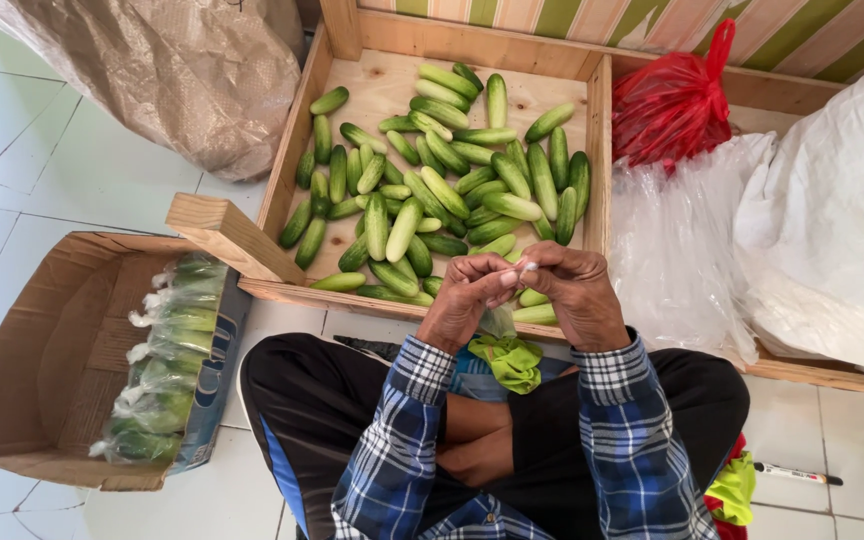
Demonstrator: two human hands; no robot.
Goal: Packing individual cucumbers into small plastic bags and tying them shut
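My left hand [465,297] and my right hand [574,295] meet in front of me, fingers pinched together on the twisted neck of a clear plastic bag [498,320] that hangs below them. The bag's contents are hidden by my hands. Just beyond my hands is a wooden crate [294,135] holding many loose green cucumbers [432,190]. A green cloth [512,360] lies on my lap.
A cardboard box [42,350] at left holds several bagged cucumbers [167,350]. A red plastic bag [672,100], clear plastic bags [677,240] and a white sack [832,220] sit at right. A brown sack [172,70] is at the far left. A marker [797,474] lies on the tiled floor.
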